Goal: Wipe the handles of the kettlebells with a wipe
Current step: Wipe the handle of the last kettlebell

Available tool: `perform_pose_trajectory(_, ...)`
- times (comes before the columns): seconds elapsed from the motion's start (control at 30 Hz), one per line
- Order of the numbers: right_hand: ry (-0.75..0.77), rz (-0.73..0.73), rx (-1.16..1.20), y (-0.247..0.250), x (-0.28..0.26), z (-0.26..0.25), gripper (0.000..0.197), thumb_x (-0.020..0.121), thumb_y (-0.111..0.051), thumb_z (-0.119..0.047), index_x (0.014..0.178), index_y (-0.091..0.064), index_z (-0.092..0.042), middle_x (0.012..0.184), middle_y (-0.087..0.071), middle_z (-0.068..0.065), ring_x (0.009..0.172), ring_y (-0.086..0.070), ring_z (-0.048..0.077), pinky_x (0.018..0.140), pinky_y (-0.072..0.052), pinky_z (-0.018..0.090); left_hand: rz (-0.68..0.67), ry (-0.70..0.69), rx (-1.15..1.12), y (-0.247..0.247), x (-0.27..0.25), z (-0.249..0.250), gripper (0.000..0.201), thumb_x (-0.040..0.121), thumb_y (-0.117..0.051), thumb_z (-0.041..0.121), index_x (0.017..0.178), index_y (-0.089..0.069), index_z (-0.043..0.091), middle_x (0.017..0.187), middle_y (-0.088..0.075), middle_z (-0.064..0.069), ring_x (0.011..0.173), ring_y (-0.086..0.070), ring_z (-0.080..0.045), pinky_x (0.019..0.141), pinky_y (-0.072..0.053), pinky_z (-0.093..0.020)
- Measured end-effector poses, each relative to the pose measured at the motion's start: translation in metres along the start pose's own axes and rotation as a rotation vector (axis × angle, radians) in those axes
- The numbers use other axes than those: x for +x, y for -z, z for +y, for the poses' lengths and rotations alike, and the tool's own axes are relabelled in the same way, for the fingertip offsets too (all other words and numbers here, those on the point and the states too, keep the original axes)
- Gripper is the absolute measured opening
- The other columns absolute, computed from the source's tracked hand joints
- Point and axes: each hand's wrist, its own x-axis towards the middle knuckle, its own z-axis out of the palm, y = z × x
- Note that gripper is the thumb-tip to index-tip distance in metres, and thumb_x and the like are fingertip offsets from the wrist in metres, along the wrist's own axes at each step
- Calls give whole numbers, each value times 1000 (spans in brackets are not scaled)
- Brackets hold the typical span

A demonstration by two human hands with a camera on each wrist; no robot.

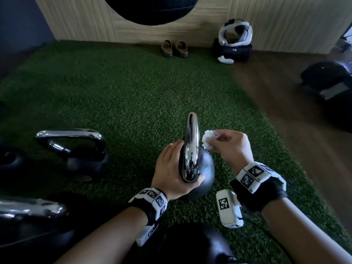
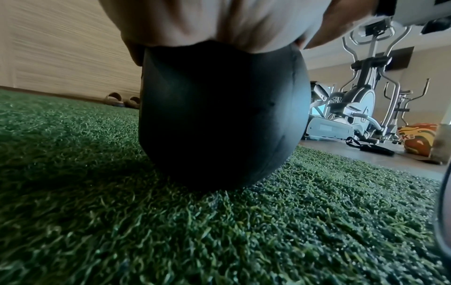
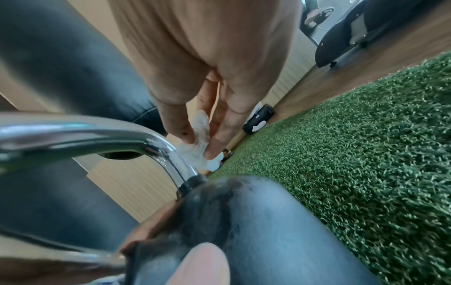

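A black kettlebell (image 1: 206, 168) with a chrome handle (image 1: 190, 141) stands on the green turf in the middle of the head view. My left hand (image 1: 171, 168) grips it low down, palm on the left and thumb round the handle's near leg. My right hand (image 1: 219, 139) pinches a crumpled white wipe (image 1: 207, 140) just right of the handle. In the right wrist view the wipe (image 3: 202, 148) touches the handle (image 3: 97, 135) at its far bend. The left wrist view shows the kettlebell's round body (image 2: 219, 115) under my palm (image 2: 219, 21).
Other chrome-handled kettlebells stand at the left (image 1: 76, 147), lower left (image 1: 32, 210) and bottom edge (image 1: 190, 244). A white tagged device (image 1: 228, 210) lies on the turf by my right wrist. Slippers (image 1: 174, 48) and a headset on a bag (image 1: 234, 35) sit at the wall. Wood floor lies right.
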Motion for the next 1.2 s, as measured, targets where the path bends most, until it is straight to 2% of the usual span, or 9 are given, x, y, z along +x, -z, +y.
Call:
perform_pose_trajectory(0.13, 16, -34, 19, -15, 12, 7, 24, 86, -74, 4, 108, -68, 12, 103, -72, 28, 84, -67, 29, 78, -61, 36, -5, -43, -8, 0, 1, -7, 99, 71, -75, 69, 141, -55, 2, 140, -60, -12, 135, -53, -27, 120, -35, -47)
perform_pose_trajectory(0.37, 108, -7, -384, -27, 22, 10, 5, 86, -81, -21, 82, -80, -22, 81, -77, -5, 70, -69, 8, 62, -53, 20, 11, -168, -62, 14, 7, -11, 95, 71, -68, 69, 137, -57, 2, 137, -63, -11, 133, -49, -21, 124, -28, -32)
perform_pose_trajectory(0.53, 281, 104, -304, -28, 29, -11, 7, 92, -75, -19, 98, -80, -17, 86, -76, -4, 69, -65, -1, 55, -44, 3, -26, -155, -47, 9, 7, -17, 95, 72, -70, 68, 138, -57, 2, 138, -62, -10, 136, -50, -24, 124, -30, -38)
perform_pose_trajectory(0.77, 268, -35, -313, -21, 33, -13, 30, 89, -75, -6, 119, -74, -8, 101, -76, 5, 65, -61, -2, 51, -44, 7, -26, -129, -38, 6, 7, -18, 99, 70, -69, 72, 140, -56, 3, 139, -61, -8, 137, -47, -20, 125, -27, -33)
perform_pose_trajectory(0.87, 421, -24, -206, -21, 33, -26, 29, 90, -68, 8, 118, -71, 3, 108, -73, 15, 76, -66, 19, 65, -57, 20, -8, -138, -77, 8, 8, -17, 95, 69, -70, 69, 138, -57, 5, 136, -62, -6, 133, -48, -15, 123, -29, -29)
perform_pose_trajectory(0.97, 593, 3, -352, -12, 14, -33, 30, 91, -70, 4, 118, -75, -8, 113, -69, -1, 89, -66, 5, 76, -54, 10, -1, -142, -72, 8, 8, -17, 92, 68, -72, 66, 136, -60, 6, 133, -64, -5, 132, -49, -15, 123, -22, -22)
perform_pose_trajectory(1.03, 683, -10, -394, -6, 3, -29, 31, 90, -71, 2, 117, -76, -12, 111, -69, -5, 88, -67, 5, 78, -58, 16, -16, -146, -60, 8, 8, -18, 92, 68, -72, 67, 135, -60, 5, 133, -65, -6, 132, -49, -14, 124, -20, -22)
perform_pose_trajectory(1.1, 686, -50, -379, -3, 2, -30, 32, 89, -72, 1, 117, -76, -13, 108, -68, -6, 87, -67, 5, 79, -60, 22, -12, -151, -73, 9, 8, -17, 93, 68, -71, 67, 136, -59, 4, 133, -65, -7, 132, -46, -7, 124, -19, -21)
perform_pose_trajectory(1.2, 587, -109, -360, -2, 7, -45, 31, 90, -71, 2, 118, -75, -9, 109, -67, -1, 85, -61, -4, 76, -53, 8, 20, -147, -101, 10, 7, -16, 94, 68, -72, 66, 138, -56, 6, 135, -61, -6, 131, -39, 0, 122, -21, -18)
